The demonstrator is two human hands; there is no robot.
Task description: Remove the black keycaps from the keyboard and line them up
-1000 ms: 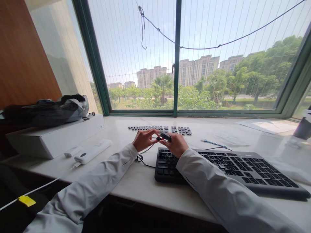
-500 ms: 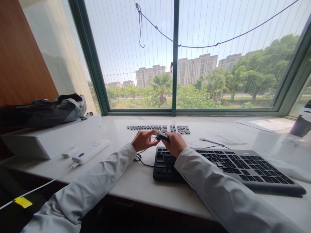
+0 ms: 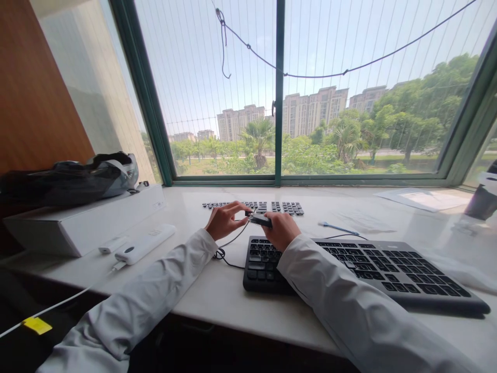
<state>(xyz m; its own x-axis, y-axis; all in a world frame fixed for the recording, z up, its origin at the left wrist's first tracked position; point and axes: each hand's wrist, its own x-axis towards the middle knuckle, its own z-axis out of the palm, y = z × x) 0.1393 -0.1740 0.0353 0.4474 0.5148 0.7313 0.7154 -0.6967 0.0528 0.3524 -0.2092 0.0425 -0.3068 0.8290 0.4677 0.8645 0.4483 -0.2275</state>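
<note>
My right hand (image 3: 280, 229) hovers over the top-left corner of a black keyboard (image 3: 373, 265) and is closed on a small dark tool (image 3: 260, 221). My left hand (image 3: 224, 220) sits just left of it, fingertips pinched at the tool's left end, where something tiny is hidden. Beyond both hands, rows of loose black keycaps (image 3: 254, 207) lie on the white counter (image 3: 217, 290). A thin black cable (image 3: 227, 251) curls from the keyboard's left end under my left wrist.
A long white box (image 3: 89, 220) at the left carries a dark bag (image 3: 73, 178). Two white devices (image 3: 135, 243) lie in front of it, with a white cord running off left. A blue stick (image 3: 339, 228), papers (image 3: 425, 199) and a dark bottle (image 3: 483, 199) lie at the right.
The view drifted slightly. My left fingers have stretched toward the tool's end, and the tool has tilted flatter in my right hand. Both hands stay over the keyboard's corner.
</note>
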